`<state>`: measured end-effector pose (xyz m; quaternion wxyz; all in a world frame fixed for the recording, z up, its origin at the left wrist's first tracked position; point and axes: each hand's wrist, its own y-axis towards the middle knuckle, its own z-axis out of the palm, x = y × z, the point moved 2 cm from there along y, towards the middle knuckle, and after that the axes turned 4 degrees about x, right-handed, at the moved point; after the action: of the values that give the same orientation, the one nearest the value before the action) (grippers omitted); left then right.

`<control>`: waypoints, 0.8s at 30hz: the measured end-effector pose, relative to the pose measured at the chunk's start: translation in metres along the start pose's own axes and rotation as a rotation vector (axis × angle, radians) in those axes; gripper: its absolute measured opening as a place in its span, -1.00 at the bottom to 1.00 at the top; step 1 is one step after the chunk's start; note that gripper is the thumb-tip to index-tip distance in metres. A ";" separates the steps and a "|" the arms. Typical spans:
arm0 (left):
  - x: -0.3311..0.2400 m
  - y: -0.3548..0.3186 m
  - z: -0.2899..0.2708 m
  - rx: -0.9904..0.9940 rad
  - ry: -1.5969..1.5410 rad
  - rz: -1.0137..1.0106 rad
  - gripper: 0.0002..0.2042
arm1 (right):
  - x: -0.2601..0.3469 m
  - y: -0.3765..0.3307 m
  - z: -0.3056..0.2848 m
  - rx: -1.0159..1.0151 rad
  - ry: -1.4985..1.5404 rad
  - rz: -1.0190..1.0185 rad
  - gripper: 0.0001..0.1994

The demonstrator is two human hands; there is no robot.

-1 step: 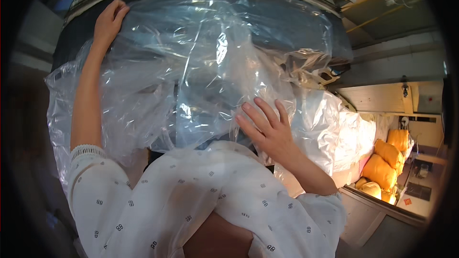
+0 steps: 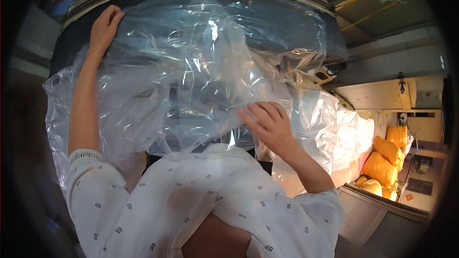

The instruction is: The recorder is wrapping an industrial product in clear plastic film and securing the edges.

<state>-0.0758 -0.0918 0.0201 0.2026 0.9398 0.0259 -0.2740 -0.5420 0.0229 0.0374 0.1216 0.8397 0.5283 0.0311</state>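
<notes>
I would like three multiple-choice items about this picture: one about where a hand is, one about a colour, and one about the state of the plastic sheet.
1. Where is the left hand?
A. at the upper left edge of the plastic sheet
B. on the yellow sacks
C. in the lap

2. What colour are the sacks at the lower right?
A. blue
B. yellow
C. green

3. How does the sheet lie?
A. rolled tightly
B. folded into a small square
C. spread out and wrinkled over a dark bulky thing

Answers: 1 A, the arm reaches up to that edge. 2 B, they show yellow-orange. 3 C, creases and glare run across it; the right hand lies flat on it.
</notes>
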 end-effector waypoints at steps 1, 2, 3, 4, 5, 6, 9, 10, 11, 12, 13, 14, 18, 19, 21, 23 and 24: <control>-0.002 -0.002 0.000 -0.002 -0.005 0.004 -0.82 | -0.015 -0.003 -0.006 -0.062 0.248 0.157 -0.63; -0.004 -0.005 -0.003 -0.006 -0.002 0.002 -0.83 | -0.030 -0.007 -0.012 -0.132 0.505 0.303 -0.68; -0.002 -0.007 -0.004 -0.009 -0.004 0.012 -0.83 | -0.035 0.002 -0.043 -0.346 0.614 0.404 -0.76; 0.001 -0.009 -0.003 -0.015 -0.018 0.016 -0.84 | -0.050 0.000 -0.054 -0.709 1.071 0.495 -0.85; 0.002 -0.011 -0.006 -0.022 -0.027 0.022 -0.85 | -0.067 0.008 -0.078 -1.006 0.946 0.557 -0.93; 0.004 -0.015 -0.008 -0.024 -0.018 0.030 -0.85 | -0.095 0.016 -0.094 -0.768 0.326 0.570 -0.94; -0.005 -0.008 -0.002 0.008 -0.081 0.088 -0.85 | -0.233 -0.017 -0.062 -0.495 0.339 0.886 -0.71; -0.007 -0.008 -0.004 0.033 -0.091 0.087 -0.86 | -0.264 -0.034 -0.035 -0.337 0.355 1.111 -0.70; -0.007 -0.008 -0.001 0.056 -0.106 0.080 -0.87 | -0.276 -0.039 -0.022 -0.345 0.341 1.109 -0.70; -0.011 -0.008 0.000 0.051 -0.118 0.083 -0.87 | -0.286 -0.043 -0.013 -0.232 0.355 1.181 -0.71; -0.019 -0.006 -0.001 0.032 -0.109 0.098 -0.89 | -0.298 -0.049 -0.009 -0.117 0.367 1.254 -0.71; -0.022 -0.008 -0.004 0.019 -0.089 0.101 -0.90 | -0.296 -0.045 -0.009 -0.108 0.364 1.254 -0.71; -0.013 -0.011 -0.009 0.028 -0.066 0.059 -0.91 | -0.276 0.004 -0.029 0.033 -0.222 1.000 -0.72; -0.012 -0.013 -0.007 0.030 -0.072 0.058 -0.91 | -0.274 0.015 -0.031 -0.085 -0.186 0.852 -0.70; -0.018 -0.004 -0.008 0.059 -0.120 0.063 -0.91 | -0.295 0.025 0.001 -0.111 -0.031 0.741 -0.67; -0.017 -0.003 -0.006 0.048 -0.151 0.100 -0.91 | -0.298 0.036 0.034 -0.139 0.139 0.612 -0.64; -0.016 -0.005 -0.008 0.078 -0.098 0.085 -0.91 | -0.297 0.040 0.044 -0.142 0.018 0.663 -0.61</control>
<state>-0.0864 -0.0828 0.0327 0.1781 0.9327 -0.0346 -0.3117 -0.6299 -0.2672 0.0265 0.1582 0.9550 0.2238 0.1131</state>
